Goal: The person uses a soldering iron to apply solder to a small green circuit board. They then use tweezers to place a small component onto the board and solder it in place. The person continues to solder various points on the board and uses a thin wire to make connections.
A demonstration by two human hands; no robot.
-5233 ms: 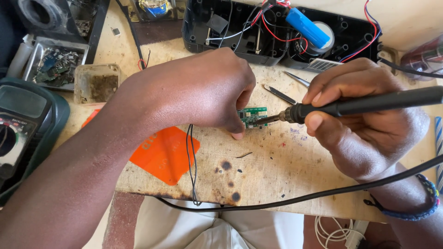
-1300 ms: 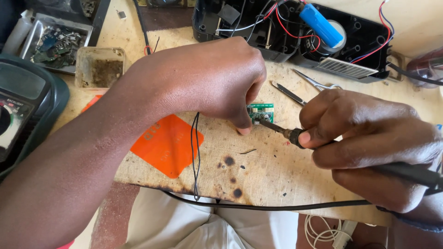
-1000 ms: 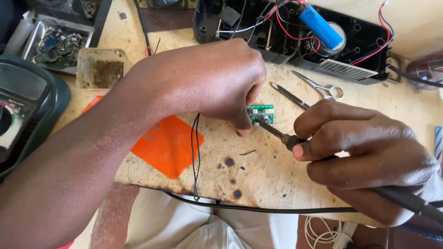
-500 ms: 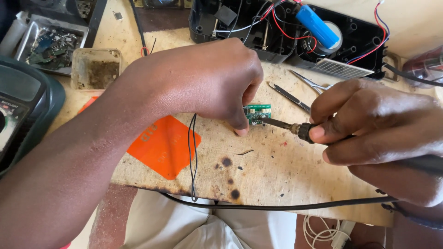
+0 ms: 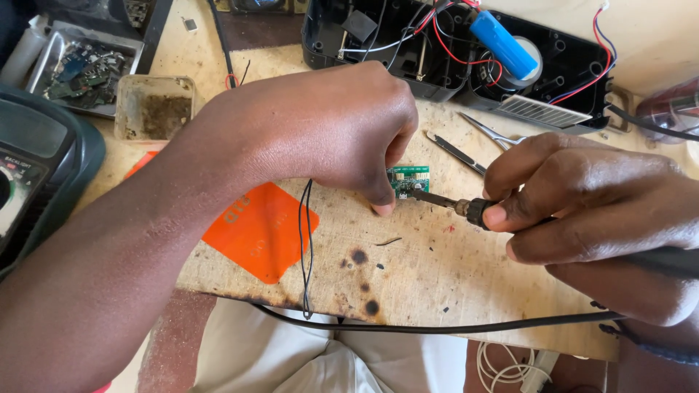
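Note:
A small green circuit board (image 5: pixel 408 179) lies on the scorched wooden work board (image 5: pixel 437 269). My left hand (image 5: pixel 331 131) presses down on its left side with curled fingers and pins thin black wires (image 5: pixel 306 247) that trail toward me. My right hand (image 5: pixel 590 211) grips a soldering iron (image 5: pixel 444 201) like a pen. Its metal tip touches the lower edge of the green board.
An opened black device casing (image 5: pixel 466 51) with a blue cylindrical cell (image 5: pixel 502 44) and red and black wires sits at the back. Tweezers (image 5: pixel 466 145) lie behind the iron. An orange sheet (image 5: pixel 255 233), a flux tin (image 5: pixel 154 108), a parts tray (image 5: pixel 80 65) and a multimeter (image 5: pixel 36 167) are at left.
My right hand has shifted its grip and angle on the soldering iron several times, keeping the tip at the green board. My left hand has held its place.

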